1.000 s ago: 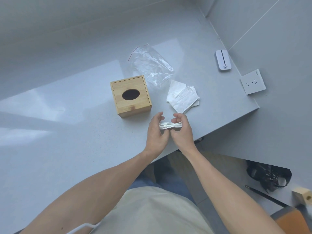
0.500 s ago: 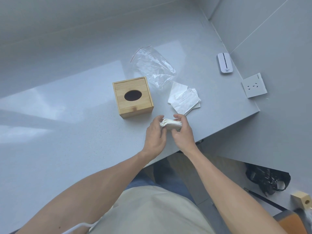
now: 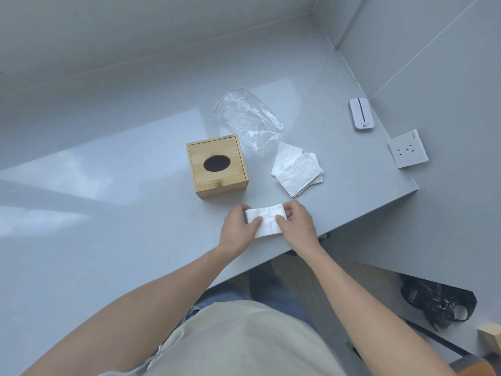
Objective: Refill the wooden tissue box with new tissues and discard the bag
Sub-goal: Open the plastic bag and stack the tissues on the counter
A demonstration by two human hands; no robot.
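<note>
Head view, looking down on a grey countertop (image 3: 113, 240). Near its front edge, a folded white tissue stack (image 3: 267, 221) pinched between 2 hands. Left hand (image 3: 238, 229) curled on the stack's left end, thumb on top, fingers underneath. Right hand (image 3: 296, 223) gripping the right end, thumb pressing the top face, fingers tucked around the far edge. Whether the stack rests on the countertop or hangs just above it: cannot tell.

Just beyond the hands, a wooden tissue box (image 3: 217, 165), upright, lid on, dark oval opening facing up, nothing showing through it. Right of the box, apart from it, a loose pile of white tissues (image 3: 296, 169), fanned and overlapping. Behind both, a crumpled clear plastic bag (image 3: 248, 119) with a red seal line, lying flat, its lower end close to the pile.

Far right, a white oblong device (image 3: 362, 114) and a white wall socket (image 3: 408, 149). Lower right, below the counter edge, a black bag (image 3: 439, 305).
</note>
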